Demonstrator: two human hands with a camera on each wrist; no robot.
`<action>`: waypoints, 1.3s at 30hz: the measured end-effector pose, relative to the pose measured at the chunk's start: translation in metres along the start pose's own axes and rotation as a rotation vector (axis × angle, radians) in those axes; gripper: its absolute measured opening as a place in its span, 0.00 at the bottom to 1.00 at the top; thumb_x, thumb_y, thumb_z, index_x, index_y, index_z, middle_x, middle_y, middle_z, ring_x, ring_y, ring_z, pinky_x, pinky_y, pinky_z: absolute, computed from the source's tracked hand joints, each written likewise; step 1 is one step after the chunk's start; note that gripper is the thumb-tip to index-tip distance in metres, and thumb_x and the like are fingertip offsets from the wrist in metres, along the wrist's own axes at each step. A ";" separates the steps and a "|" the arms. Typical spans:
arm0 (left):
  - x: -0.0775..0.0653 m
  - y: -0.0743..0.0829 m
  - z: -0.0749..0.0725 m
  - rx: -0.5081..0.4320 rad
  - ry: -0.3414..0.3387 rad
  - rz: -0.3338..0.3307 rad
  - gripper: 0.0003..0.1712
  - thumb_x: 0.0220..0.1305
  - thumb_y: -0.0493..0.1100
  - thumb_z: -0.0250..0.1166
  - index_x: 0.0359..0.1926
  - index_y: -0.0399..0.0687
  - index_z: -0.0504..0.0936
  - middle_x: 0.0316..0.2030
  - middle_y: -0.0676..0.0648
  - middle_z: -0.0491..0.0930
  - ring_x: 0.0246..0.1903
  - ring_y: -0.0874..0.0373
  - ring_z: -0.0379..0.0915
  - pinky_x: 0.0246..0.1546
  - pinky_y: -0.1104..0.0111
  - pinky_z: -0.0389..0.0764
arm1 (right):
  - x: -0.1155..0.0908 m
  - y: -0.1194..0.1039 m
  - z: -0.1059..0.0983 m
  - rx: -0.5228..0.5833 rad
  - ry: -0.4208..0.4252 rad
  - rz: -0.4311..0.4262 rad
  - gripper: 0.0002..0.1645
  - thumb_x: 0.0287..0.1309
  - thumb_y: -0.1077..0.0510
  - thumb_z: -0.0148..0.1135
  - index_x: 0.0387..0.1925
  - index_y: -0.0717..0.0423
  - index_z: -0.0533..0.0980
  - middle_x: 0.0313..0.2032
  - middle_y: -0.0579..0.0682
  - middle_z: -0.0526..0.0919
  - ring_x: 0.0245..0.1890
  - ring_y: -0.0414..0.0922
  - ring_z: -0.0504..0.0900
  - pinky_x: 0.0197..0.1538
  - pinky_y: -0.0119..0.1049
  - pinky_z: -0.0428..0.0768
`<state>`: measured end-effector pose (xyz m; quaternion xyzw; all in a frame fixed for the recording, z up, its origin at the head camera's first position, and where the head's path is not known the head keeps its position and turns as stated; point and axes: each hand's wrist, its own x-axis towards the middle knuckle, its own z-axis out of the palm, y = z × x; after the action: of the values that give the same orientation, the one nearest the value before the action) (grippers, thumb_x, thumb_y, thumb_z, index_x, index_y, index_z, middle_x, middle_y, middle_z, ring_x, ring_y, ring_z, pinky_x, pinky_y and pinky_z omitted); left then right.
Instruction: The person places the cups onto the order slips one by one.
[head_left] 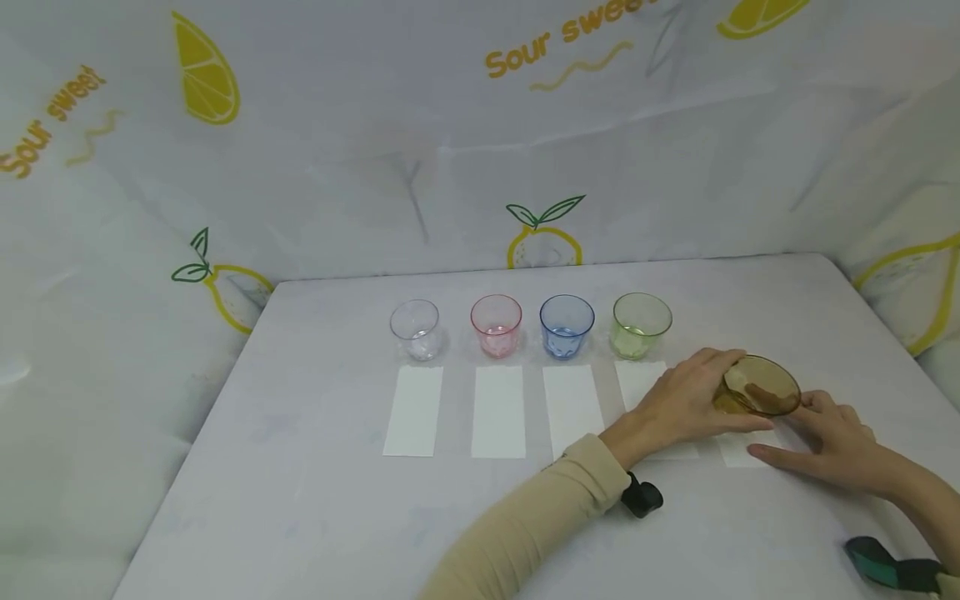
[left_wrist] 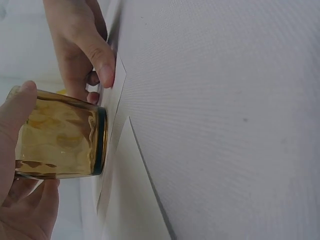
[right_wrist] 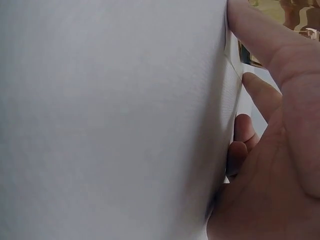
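My left hand [head_left: 686, 400] grips an amber glass [head_left: 772, 383] by its side, thumb and fingers on either side of it in the left wrist view. The glass's base is right at a white paper card [head_left: 738, 452], the rightmost of a row. My right hand [head_left: 840, 442] rests low beside the glass, thumb and fingers spread. Its thumb [right_wrist: 250, 25] touches the edge of that card, while the index finger [right_wrist: 260, 92] reaches down near the card's corner. The neighbouring card [left_wrist: 132, 195] lies nearer the camera in the left wrist view.
A clear glass [head_left: 416, 331], a pink glass [head_left: 497, 327], a blue glass [head_left: 566, 327] and a green glass [head_left: 640, 327] stand in a row, each behind a white card [head_left: 498, 412]. A lemon-print cloth [head_left: 337, 167] hangs behind the white table [head_left: 300, 500].
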<state>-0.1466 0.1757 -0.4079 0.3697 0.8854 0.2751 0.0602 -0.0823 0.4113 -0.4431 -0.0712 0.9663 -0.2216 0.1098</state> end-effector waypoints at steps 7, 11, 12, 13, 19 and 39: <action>-0.002 -0.004 0.000 0.004 -0.002 -0.024 0.51 0.58 0.70 0.70 0.77 0.62 0.62 0.69 0.62 0.70 0.64 0.74 0.69 0.57 0.84 0.73 | 0.001 -0.003 0.006 0.024 0.077 -0.059 0.44 0.56 0.47 0.75 0.64 0.72 0.69 0.54 0.75 0.67 0.50 0.75 0.63 0.38 0.67 0.66; -0.003 -0.004 0.000 0.005 -0.023 -0.035 0.51 0.60 0.71 0.68 0.78 0.63 0.59 0.71 0.62 0.67 0.66 0.74 0.67 0.60 0.83 0.72 | 0.000 -0.005 0.010 0.029 0.146 -0.088 0.42 0.52 0.50 0.78 0.61 0.71 0.73 0.51 0.73 0.72 0.46 0.65 0.67 0.38 0.52 0.65; -0.003 -0.003 -0.001 0.003 -0.031 -0.035 0.52 0.60 0.71 0.68 0.79 0.63 0.58 0.71 0.63 0.67 0.66 0.74 0.67 0.60 0.83 0.72 | -0.001 -0.004 0.011 0.025 0.165 -0.102 0.41 0.50 0.51 0.79 0.59 0.71 0.74 0.49 0.71 0.74 0.45 0.60 0.68 0.38 0.47 0.65; -0.003 -0.003 -0.001 0.004 -0.038 -0.034 0.52 0.60 0.71 0.68 0.79 0.63 0.57 0.72 0.63 0.66 0.67 0.74 0.66 0.60 0.83 0.71 | -0.001 -0.004 0.012 0.023 0.174 -0.113 0.40 0.49 0.52 0.80 0.58 0.70 0.76 0.47 0.70 0.75 0.43 0.55 0.69 0.38 0.41 0.63; -0.006 -0.005 -0.008 0.024 -0.052 -0.016 0.57 0.60 0.71 0.67 0.81 0.61 0.51 0.75 0.61 0.61 0.71 0.73 0.60 0.67 0.81 0.67 | -0.003 -0.002 0.009 0.060 0.228 -0.151 0.26 0.43 0.56 0.83 0.42 0.61 0.81 0.40 0.59 0.78 0.37 0.22 0.62 0.32 0.24 0.63; -0.024 -0.037 -0.070 -0.008 0.088 0.136 0.51 0.64 0.63 0.68 0.80 0.52 0.56 0.76 0.51 0.62 0.75 0.64 0.59 0.73 0.78 0.62 | -0.021 -0.030 -0.011 0.208 0.401 -0.169 0.60 0.49 0.68 0.78 0.79 0.40 0.59 0.18 0.39 0.58 0.14 0.34 0.55 0.21 0.32 0.55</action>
<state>-0.1735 0.1070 -0.3713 0.4162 0.8590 0.2981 0.0038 -0.0619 0.3935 -0.4161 -0.0947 0.9314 -0.3379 -0.0965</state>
